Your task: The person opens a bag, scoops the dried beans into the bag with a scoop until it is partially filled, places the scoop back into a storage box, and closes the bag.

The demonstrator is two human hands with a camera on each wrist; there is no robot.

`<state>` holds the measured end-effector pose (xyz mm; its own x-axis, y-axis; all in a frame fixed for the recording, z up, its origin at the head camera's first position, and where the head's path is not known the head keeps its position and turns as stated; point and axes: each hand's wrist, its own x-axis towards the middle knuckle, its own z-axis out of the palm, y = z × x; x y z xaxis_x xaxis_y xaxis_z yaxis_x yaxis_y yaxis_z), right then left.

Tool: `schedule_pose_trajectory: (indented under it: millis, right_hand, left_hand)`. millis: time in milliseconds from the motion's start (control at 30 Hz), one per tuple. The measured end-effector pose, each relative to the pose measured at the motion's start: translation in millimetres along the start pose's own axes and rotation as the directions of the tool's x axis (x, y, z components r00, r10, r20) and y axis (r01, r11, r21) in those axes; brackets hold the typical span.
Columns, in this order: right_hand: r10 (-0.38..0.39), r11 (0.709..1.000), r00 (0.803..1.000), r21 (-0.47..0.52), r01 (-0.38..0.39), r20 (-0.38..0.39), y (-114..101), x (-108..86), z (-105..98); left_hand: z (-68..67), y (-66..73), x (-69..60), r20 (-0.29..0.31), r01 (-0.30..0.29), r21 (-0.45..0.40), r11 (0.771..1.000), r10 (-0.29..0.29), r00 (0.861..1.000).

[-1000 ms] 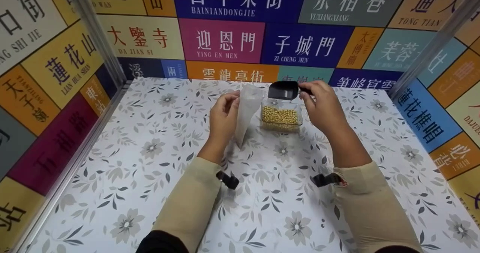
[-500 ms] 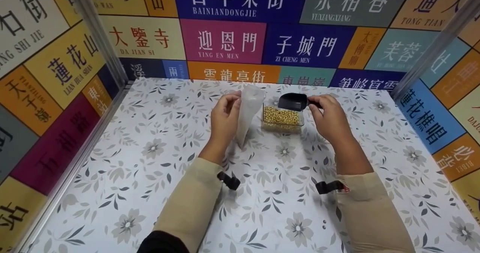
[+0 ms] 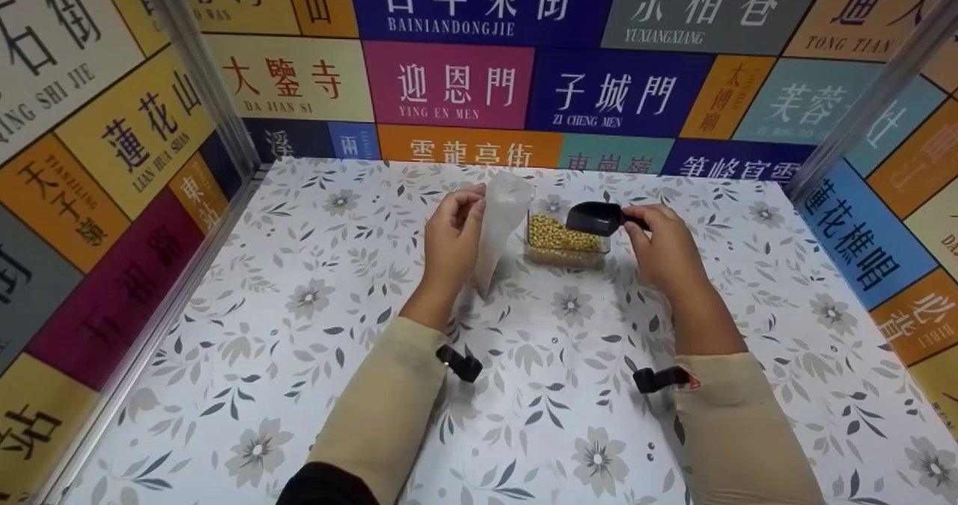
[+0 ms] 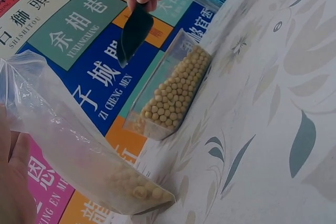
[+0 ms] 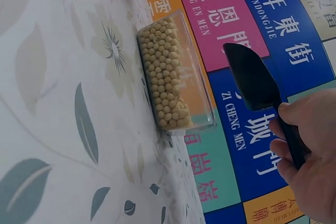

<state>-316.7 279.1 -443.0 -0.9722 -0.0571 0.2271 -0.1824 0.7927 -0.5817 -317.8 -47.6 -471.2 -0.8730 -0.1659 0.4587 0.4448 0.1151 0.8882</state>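
Note:
My left hand (image 3: 453, 239) grips the upper part of a clear plastic bag (image 3: 500, 217), which hangs with its pointed corner down. A few soybeans (image 4: 139, 186) lie in that corner in the left wrist view. To the bag's right stands a clear rectangular container (image 3: 566, 259) partly filled with soybeans (image 3: 552, 233). My right hand (image 3: 668, 249) holds a black scoop (image 3: 593, 218) by its handle. The scoop is above the container's right side, apart from the beans in both wrist views. Its inside is not fully visible, so I cannot tell whether beans are in it.
A white tablecloth (image 3: 344, 400) with grey flowers and leaves covers the table. Behind it rises a wall panel (image 3: 449, 86) of coloured blocks with lettering, and similar panels close both sides. Each forearm wears a black strap mount, one on the left sleeve (image 3: 374, 408).
The right hand has brought the scoop down and slightly to the right, from behind the container to over its right part. The left hand and bag have hardly moved.

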Motion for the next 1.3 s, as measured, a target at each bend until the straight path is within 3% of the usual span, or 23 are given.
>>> schedule_pose_trajectory:
  millis: [267,633,833,1133,1300]
  right_hand:
    - [-0.013,0.998,0.998,-0.065,0.017,0.062,11.3,2.6,2.7]
    - [-0.088,0.979,0.995,-0.181,0.096,0.052,7.7,0.8,3.3]
    - [-0.077,0.975,0.994,-0.202,0.093,0.081,4.0,-1.7,6.5]
    - [-0.149,0.956,0.987,-0.247,0.161,0.065,6.6,0.0,18.5]
    - [-0.153,0.955,0.983,-0.241,0.173,0.1,7.5,-0.3,22.2]
  left_hand:
    - [0.9,-0.6,0.4,-0.006,0.009,-0.018,1.0,-0.009,1.0]
    - [2.2,-0.2,0.1,-0.023,0.016,-0.044,0.999,-0.017,1.0]
    - [3.3,0.8,-0.2,-0.021,0.013,-0.028,1.0,-0.014,1.0]
    - [3.4,-4.0,-0.1,-0.011,-0.031,-0.005,1.0,0.031,0.999]
    - [3.2,-4.0,-0.1,-0.01,-0.027,-0.007,1.0,0.027,1.0]
